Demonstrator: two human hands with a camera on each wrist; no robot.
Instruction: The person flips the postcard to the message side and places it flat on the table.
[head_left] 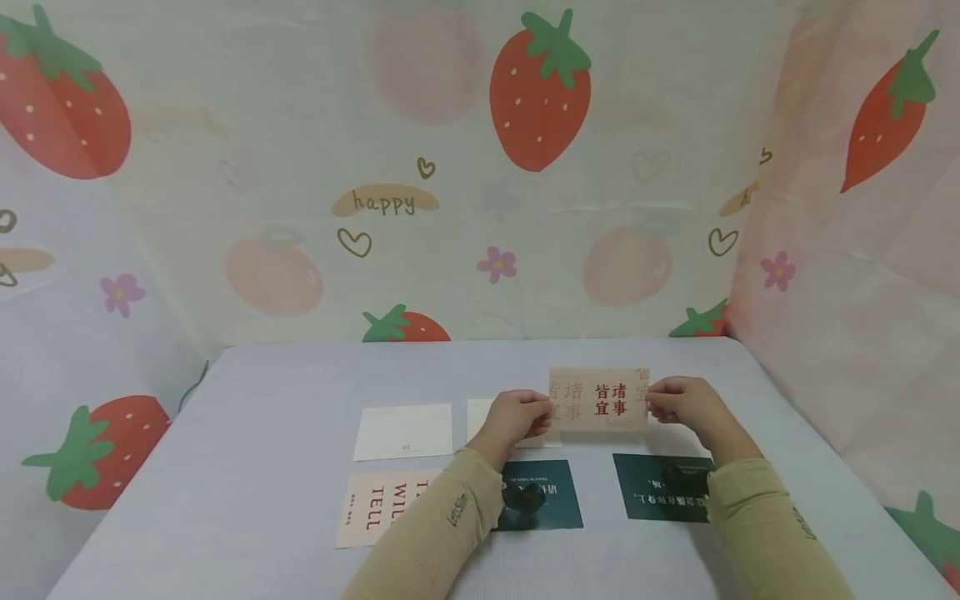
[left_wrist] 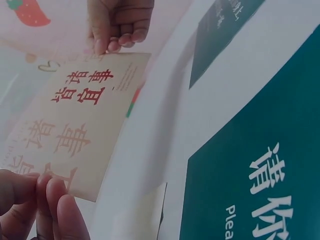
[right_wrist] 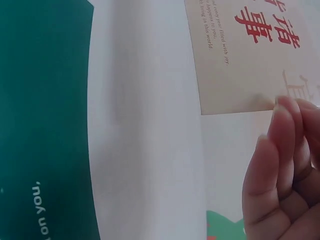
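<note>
A beige postcard (head_left: pixel 600 402) with red and pale Chinese characters is held up above the table, its printed face toward the head camera. My left hand (head_left: pixel 517 421) pinches its left edge between thumb and fingers. At the opposite edge, my right hand (head_left: pixel 692 408) pinches it the same way. In the left wrist view both hands grip the card (left_wrist: pixel 85 115) at its two ends. The right wrist view shows fingertips (right_wrist: pixel 282 130) on the card's edge. Below the hands lie two dark green cards (head_left: pixel 551 500), (head_left: pixel 645 492), partly covered by the wrists.
On the white table (head_left: pixel 225 467) a blank-looking white card (head_left: pixel 405 432) lies at the back left. In front of it is a pink card (head_left: pixel 360 508) with red lettering, partly behind the left sleeve. A cream card (head_left: pixel 480 412) sits behind the left hand. Strawberry-print cloth (head_left: pixel 525 208) encloses the table.
</note>
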